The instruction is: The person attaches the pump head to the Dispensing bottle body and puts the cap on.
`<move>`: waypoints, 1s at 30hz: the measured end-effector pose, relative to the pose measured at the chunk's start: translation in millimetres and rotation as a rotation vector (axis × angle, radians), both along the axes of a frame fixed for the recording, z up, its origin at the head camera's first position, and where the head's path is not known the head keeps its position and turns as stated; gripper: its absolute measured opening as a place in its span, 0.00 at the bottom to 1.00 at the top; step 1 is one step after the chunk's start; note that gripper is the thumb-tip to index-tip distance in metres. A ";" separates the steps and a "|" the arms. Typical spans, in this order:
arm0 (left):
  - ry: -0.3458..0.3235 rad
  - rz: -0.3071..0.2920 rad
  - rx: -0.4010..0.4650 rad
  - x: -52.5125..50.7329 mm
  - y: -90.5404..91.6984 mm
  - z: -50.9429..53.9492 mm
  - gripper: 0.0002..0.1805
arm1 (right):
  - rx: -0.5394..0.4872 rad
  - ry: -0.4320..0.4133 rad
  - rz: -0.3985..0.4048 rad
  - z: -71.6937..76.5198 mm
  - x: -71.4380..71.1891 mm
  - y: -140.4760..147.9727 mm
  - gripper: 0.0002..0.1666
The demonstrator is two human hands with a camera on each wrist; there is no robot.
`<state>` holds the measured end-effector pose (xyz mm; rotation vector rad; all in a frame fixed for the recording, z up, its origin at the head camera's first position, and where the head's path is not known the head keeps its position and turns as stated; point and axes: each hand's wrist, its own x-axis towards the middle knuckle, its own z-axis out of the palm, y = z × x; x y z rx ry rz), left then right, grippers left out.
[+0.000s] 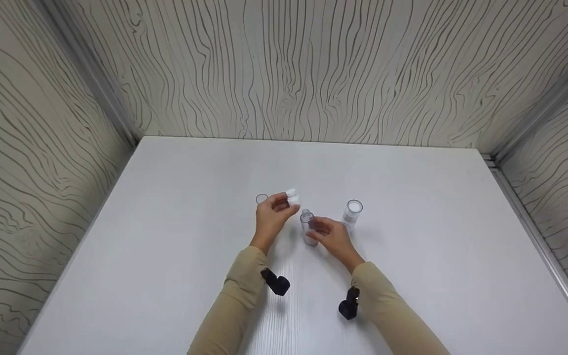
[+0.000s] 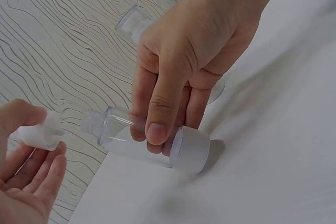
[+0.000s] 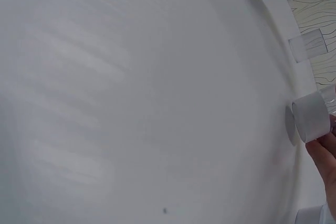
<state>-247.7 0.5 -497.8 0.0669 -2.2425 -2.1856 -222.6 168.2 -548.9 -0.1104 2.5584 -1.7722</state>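
Observation:
In the head view my left hand pinches a white pump top, held up a little left of a bottle's open neck. The left wrist view shows the pump top tilted, its underside facing the neck. My right hand grips the clear bottle around its body. This bottle has a threaded clear neck and a white base. Pump top and neck are apart. In the right wrist view the base hovers over or touches the table; I cannot tell which.
A second bottle with a clear cap stands just beyond my right hand. Behind my left hand is a loose clear cap, also seen in the right wrist view. The white table meets patterned walls at back and sides.

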 end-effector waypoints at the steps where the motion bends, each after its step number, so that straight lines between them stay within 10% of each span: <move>1: 0.002 -0.002 0.003 -0.4 0.2 -0.5 0.23 | -0.003 0.005 0.001 -0.1 -0.2 -0.3 0.22; 30: 0.043 -0.098 -0.015 3.7 1.9 -0.2 0.23 | -0.011 0.014 0.051 2.8 -1.1 2.5 0.24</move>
